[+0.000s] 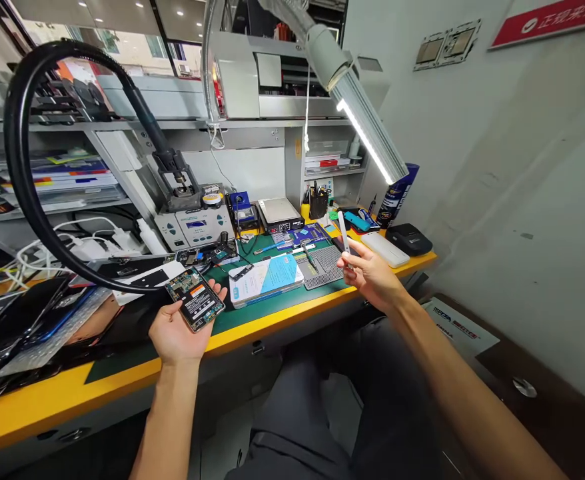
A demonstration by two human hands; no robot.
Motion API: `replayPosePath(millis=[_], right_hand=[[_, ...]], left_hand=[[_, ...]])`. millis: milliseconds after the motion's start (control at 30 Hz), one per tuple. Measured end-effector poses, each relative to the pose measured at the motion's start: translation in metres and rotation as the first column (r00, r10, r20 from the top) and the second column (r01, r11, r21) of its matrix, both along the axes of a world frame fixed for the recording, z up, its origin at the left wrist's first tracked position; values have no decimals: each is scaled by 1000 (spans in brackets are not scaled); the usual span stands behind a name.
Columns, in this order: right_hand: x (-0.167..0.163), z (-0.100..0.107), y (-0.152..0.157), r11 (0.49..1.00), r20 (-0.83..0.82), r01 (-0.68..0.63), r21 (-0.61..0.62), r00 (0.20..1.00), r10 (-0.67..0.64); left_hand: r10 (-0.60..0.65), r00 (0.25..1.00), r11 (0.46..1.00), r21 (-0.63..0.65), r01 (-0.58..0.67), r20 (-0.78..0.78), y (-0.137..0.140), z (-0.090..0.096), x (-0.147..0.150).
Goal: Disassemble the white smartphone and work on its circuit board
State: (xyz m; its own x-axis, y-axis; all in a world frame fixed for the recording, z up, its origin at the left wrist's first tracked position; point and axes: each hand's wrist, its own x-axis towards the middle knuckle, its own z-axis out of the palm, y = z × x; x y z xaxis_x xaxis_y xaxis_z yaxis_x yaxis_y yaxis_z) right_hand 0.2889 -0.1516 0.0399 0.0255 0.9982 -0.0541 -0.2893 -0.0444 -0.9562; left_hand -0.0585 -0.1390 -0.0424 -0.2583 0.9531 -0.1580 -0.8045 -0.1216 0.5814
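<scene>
Rectangular phone [196, 301]: left hand [181, 335] grips it, right hand [371, 275] a slim, perhaps metal tool [343, 231].

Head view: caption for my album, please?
Left hand holding an opened phone, right hand a pale tool, at a cluttered workbench.

Right side: pale wall [527, 200], a broad greyish stain across it, bearing a red sign [555, 25] with white characters; a low dark-brown cabinet [547, 407] stands at its foot. Workbench [32, 415] yellow-edged, green-topped, grey shelving [182, 125] rising behind; a lit tubular lamp [370, 123] slants down over it from above. Upper left, windows [157, 47] (small bright spots dot the upper part); floor [217, 427] below the bench light-toned, partly shadowed.
</scene>
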Motion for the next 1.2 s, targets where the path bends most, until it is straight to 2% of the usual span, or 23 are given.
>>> replayPosePath(millis=[200,367,667,933,1067,1200], right_hand=[[10,-2,-11,999,16,13,-34,1000,-12],[2,-4,-12,1000,14,14,-11,1000,-14],[-19,2,-4,996,-17,-75,-39,997,75],[-46,-10,27,990,-46,-117,-76,992,114],[-72,-16,49,971,-96,-182,-156,981,168],[-104,-8,83,944,-151,-256,-209,962,228]], left_hand=[[-92,996,995,30,92,2,-1,-1,-1],[-173,985,984,40,172,3,-1,-2,1],[-167,985,985,47,165,37,-3,0,1],[-148,987,989,23,147,65,-5,1,3],[-143,986,989,-23,145,83,-5,2,4],[-153,985,987,-29,156,86,-7,-1,6]])
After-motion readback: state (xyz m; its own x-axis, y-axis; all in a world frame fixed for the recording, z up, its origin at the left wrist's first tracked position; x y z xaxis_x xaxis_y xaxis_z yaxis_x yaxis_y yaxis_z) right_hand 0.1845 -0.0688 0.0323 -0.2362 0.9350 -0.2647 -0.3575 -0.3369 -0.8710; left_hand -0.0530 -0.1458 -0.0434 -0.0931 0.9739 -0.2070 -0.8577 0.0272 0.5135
